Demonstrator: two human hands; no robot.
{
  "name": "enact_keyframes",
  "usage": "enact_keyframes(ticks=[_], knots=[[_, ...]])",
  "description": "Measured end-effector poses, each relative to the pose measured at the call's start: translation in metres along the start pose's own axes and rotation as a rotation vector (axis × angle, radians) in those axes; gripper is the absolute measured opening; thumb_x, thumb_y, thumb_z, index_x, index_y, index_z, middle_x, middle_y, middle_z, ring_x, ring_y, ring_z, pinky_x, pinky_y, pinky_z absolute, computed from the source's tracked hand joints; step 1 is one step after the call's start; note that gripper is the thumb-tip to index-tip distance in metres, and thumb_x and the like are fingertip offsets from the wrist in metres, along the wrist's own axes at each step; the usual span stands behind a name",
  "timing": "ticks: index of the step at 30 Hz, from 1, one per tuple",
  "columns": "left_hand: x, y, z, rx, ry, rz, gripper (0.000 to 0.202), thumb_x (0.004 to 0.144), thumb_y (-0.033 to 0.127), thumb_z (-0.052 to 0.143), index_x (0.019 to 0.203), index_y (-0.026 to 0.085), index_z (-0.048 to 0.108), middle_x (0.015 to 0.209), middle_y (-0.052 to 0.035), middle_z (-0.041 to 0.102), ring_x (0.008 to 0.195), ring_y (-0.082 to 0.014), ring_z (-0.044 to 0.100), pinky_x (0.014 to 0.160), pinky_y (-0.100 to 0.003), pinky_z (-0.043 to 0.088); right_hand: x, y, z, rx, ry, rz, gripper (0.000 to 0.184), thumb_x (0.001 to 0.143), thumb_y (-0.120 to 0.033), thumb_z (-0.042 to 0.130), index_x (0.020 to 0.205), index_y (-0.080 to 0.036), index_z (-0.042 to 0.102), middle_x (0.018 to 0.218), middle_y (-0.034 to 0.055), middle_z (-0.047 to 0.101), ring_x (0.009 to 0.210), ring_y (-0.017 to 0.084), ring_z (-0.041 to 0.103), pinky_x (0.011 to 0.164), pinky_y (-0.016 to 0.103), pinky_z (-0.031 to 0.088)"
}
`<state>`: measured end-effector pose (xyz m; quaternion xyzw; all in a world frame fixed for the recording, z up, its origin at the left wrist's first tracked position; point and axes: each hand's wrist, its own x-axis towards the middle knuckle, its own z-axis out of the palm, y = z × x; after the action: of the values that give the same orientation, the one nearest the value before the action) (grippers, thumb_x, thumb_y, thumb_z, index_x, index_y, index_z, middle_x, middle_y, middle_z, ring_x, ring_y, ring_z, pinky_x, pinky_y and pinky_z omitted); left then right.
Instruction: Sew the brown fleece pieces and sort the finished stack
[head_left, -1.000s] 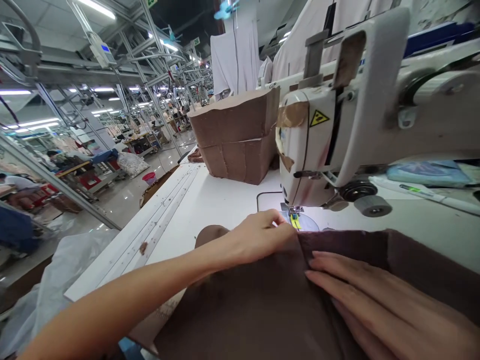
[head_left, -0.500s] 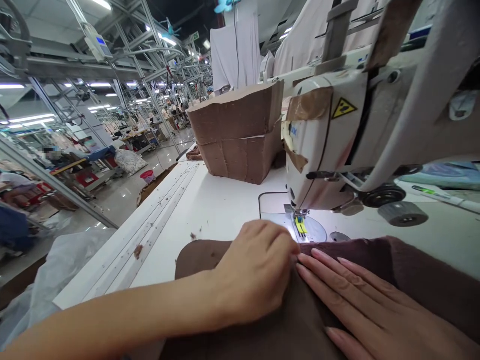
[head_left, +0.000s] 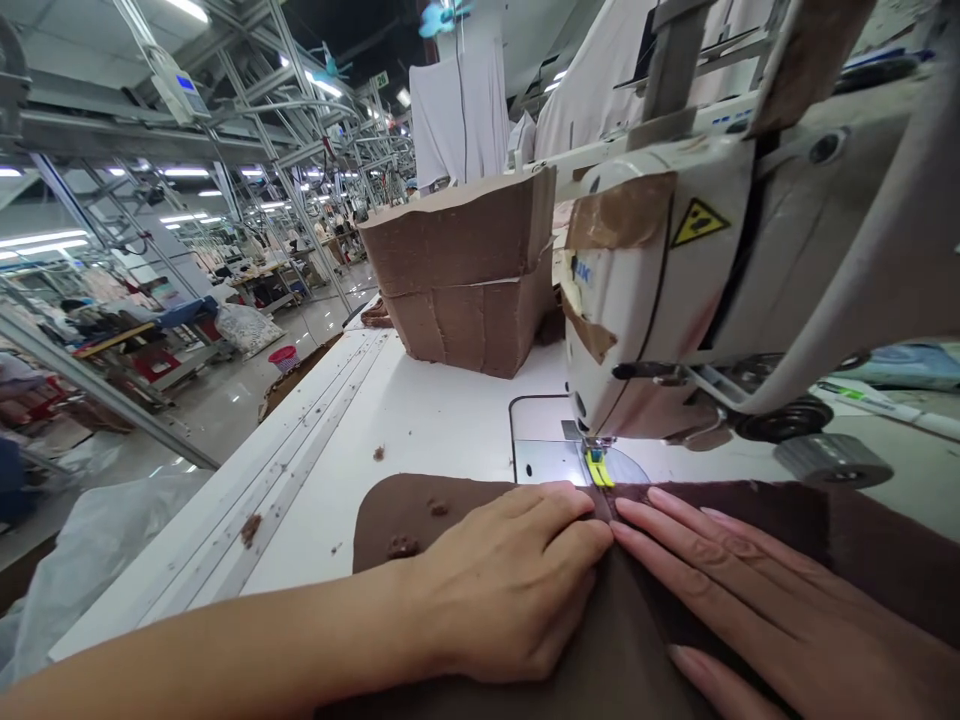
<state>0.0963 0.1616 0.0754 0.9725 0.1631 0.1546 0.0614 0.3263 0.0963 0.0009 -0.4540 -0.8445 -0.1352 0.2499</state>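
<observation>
A dark brown fabric piece (head_left: 420, 515) lies on the white sewing table (head_left: 420, 430), its edge reaching the yellow presser foot (head_left: 598, 467) of a white industrial sewing machine (head_left: 660, 290). My left hand (head_left: 514, 580) presses on the fabric with curled fingers, just in front of the foot. Beside it, my right hand (head_left: 765, 600) lies flat with its fingers together, fingertips almost meeting my left hand. The needle area is partly hidden by the machine head.
A tall stack of brown cut pieces (head_left: 465, 275) stands behind the machine's left side. Metal strips run along the table's left edge (head_left: 262, 480), with fabric scraps on them. White plastic sheeting (head_left: 97, 560) hangs below that edge. Workstations and steel racks fill the hall beyond.
My hands have moved closer together on the fabric, near the presser foot. More of the fabric's rounded part now shows on the table. The view has turned slightly.
</observation>
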Motion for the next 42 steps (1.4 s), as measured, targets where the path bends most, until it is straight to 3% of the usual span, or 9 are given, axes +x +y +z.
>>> enact_keyframes(ticks=[5,18,23,27,33,37,42], knots=[[0.005,-0.009,0.004,-0.029,0.033,0.029,0.030,0.095,0.015,0.037,0.115,0.001,0.055,0.118,-0.0199,0.063,0.119,-0.0251,0.057,0.110,-0.035,0.045,-0.003,0.001,0.009,0.109,0.019,0.099,0.052,0.094,-0.041,0.040,0.143,-0.027,0.048,0.134,0.0043,0.060,0.127,0.030,0.052,0.101,0.047,0.049],[0.008,-0.011,0.005,-0.041,0.049,0.017,0.029,0.095,0.014,0.035,0.116,0.005,0.053,0.121,-0.0210,0.063,0.123,-0.0261,0.055,0.109,-0.039,0.046,0.005,0.007,0.011,0.115,0.038,0.091,0.051,0.094,-0.041,0.040,0.143,-0.029,0.048,0.133,0.0041,0.061,0.128,0.031,0.051,0.100,0.049,0.050],[0.008,-0.012,0.006,-0.026,0.071,0.043,0.032,0.094,0.014,0.038,0.114,-0.002,0.057,0.118,-0.0212,0.063,0.119,-0.0263,0.057,0.110,-0.034,0.044,0.007,0.011,0.007,0.078,0.022,0.042,0.055,0.093,-0.039,0.042,0.148,-0.030,0.041,0.138,0.0026,0.057,0.128,0.031,0.051,0.098,0.048,0.052],[0.009,-0.014,0.004,-0.028,0.065,0.052,0.031,0.094,0.014,0.038,0.112,-0.002,0.058,0.117,-0.0216,0.063,0.117,-0.0260,0.057,0.110,-0.034,0.044,0.009,0.018,0.001,-0.150,-0.038,-0.120,0.063,0.095,-0.037,0.038,0.154,-0.022,0.025,0.153,0.0029,0.038,0.134,0.027,0.045,0.094,0.047,0.056],[0.013,-0.021,0.002,-0.028,0.063,0.074,0.029,0.096,0.013,0.034,0.111,0.001,0.056,0.114,-0.0205,0.064,0.117,-0.0244,0.057,0.110,-0.033,0.043,0.009,0.025,-0.001,-0.202,-0.110,-0.137,0.065,0.097,-0.045,0.037,0.156,-0.025,0.015,0.159,0.0012,0.026,0.140,0.025,0.036,0.103,0.048,0.050],[0.016,-0.027,0.003,-0.014,0.058,0.068,0.030,0.096,0.015,0.032,0.110,0.003,0.056,0.113,-0.0184,0.065,0.114,-0.0235,0.058,0.108,-0.033,0.045,0.016,0.027,0.001,-0.164,-0.097,-0.099,0.062,0.098,-0.042,0.037,0.155,-0.028,0.018,0.157,-0.0012,0.029,0.136,0.025,0.043,0.099,0.046,0.054],[0.019,-0.035,0.004,0.019,0.078,0.087,0.030,0.096,0.016,0.032,0.108,0.003,0.057,0.109,-0.0178,0.067,0.110,-0.0232,0.060,0.105,-0.033,0.047,0.033,0.030,-0.006,-0.114,-0.021,-0.150,0.054,0.097,-0.034,0.038,0.150,-0.026,0.032,0.146,-0.0014,0.049,0.122,0.023,0.057,0.086,0.041,0.061]])
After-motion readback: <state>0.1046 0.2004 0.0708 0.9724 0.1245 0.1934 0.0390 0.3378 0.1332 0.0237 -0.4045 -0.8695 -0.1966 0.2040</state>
